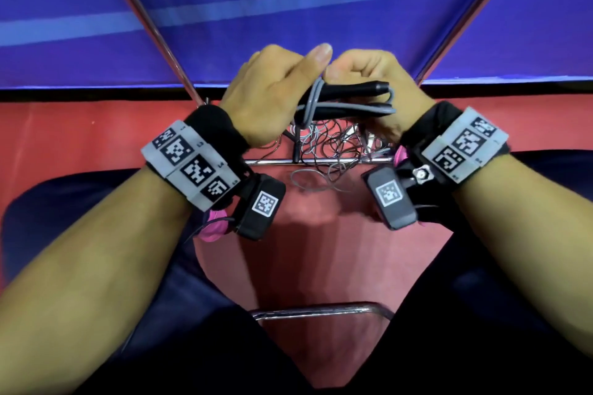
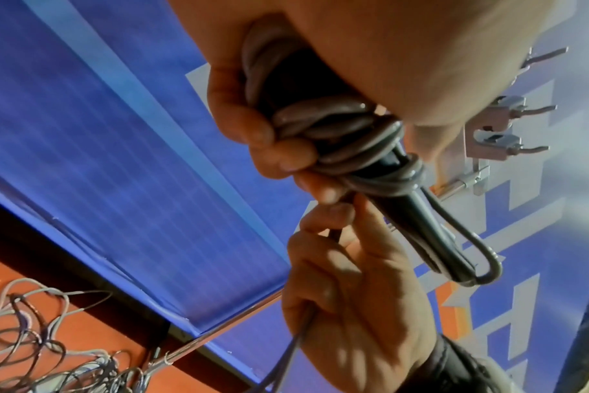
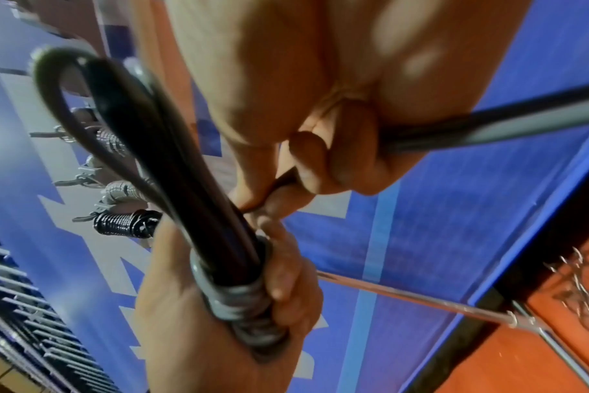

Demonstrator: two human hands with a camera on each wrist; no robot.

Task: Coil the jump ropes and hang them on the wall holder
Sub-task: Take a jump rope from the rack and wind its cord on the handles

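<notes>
Over the floor tangle, I've got the left hand gripping the wrapped jump rope handles, right hand pinching its cord.

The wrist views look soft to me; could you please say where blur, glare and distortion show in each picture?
Head view: left hand and right hand sharp, rails splayed by the wide lens, bottom dark. Left wrist view: left hand blurred near the lens, wall streaked, cord glinting. Right wrist view: right hand soft with bright patches, handles shiny.
</notes>
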